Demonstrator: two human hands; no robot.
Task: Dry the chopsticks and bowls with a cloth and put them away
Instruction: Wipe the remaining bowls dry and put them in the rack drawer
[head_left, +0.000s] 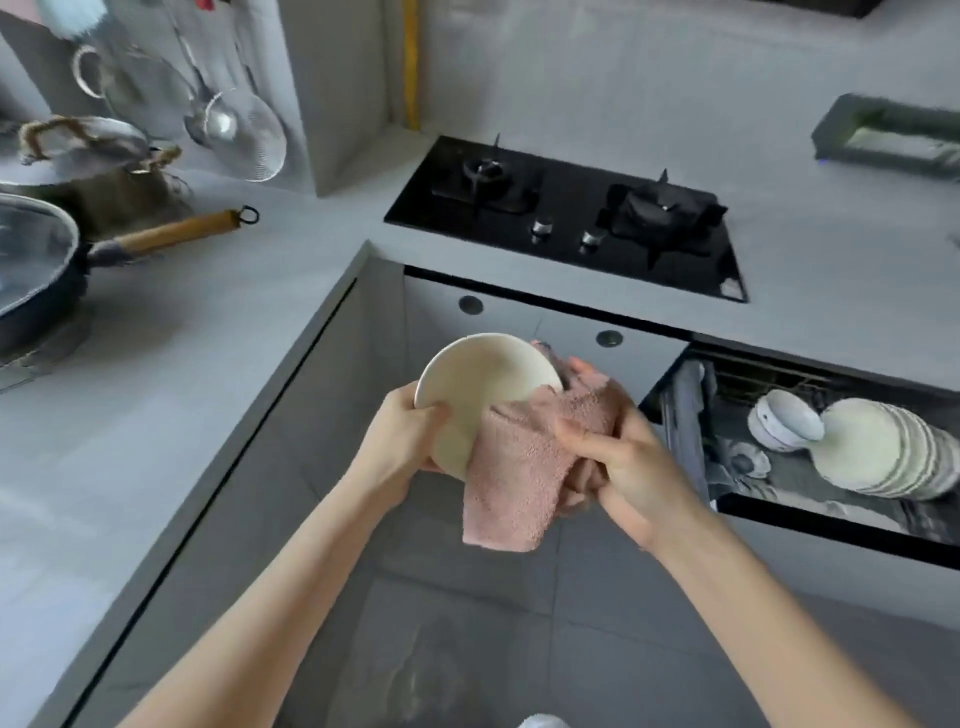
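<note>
- Two hands share one cream round ceramic bowl (483, 379). The left hand (410, 436) has its fingers (435, 415) curled round the near rim, thumb inside, and holds the bowl tilted in the air. The right hand (631, 462) has its fingers (582, 435) bunched tight on a pink terry cloth (514, 483), which is pressed over the bowl's right edge.
- Likely risk: the bowl hangs over the grey tiled floor (467, 623), not over the desk, and only one edge of it is gripped. A damp glaze and a firm rub from the cloth side could twist it out of the left fingers.
- The cloth hides the bowl's outer side, so a wet patch there could be missed.
- A loose tail of cloth dangles below the right fingers and could catch when the bowl is set down.
- Right of the right fingers and lower, a pulled-out dark drawer (831, 525) holds a row of cream striped bowls (883, 452) on edge, beside a white patterned bowl (784, 421). A careless placing could chip them.
- No chopsticks are in view.
- Beyond the fingers, a black glass gas hob (571, 244) sits in the pale grey desk (182, 415).
- Far left of the left fingers stands a dark lidded pan with a wooden handle (176, 234).
</note>
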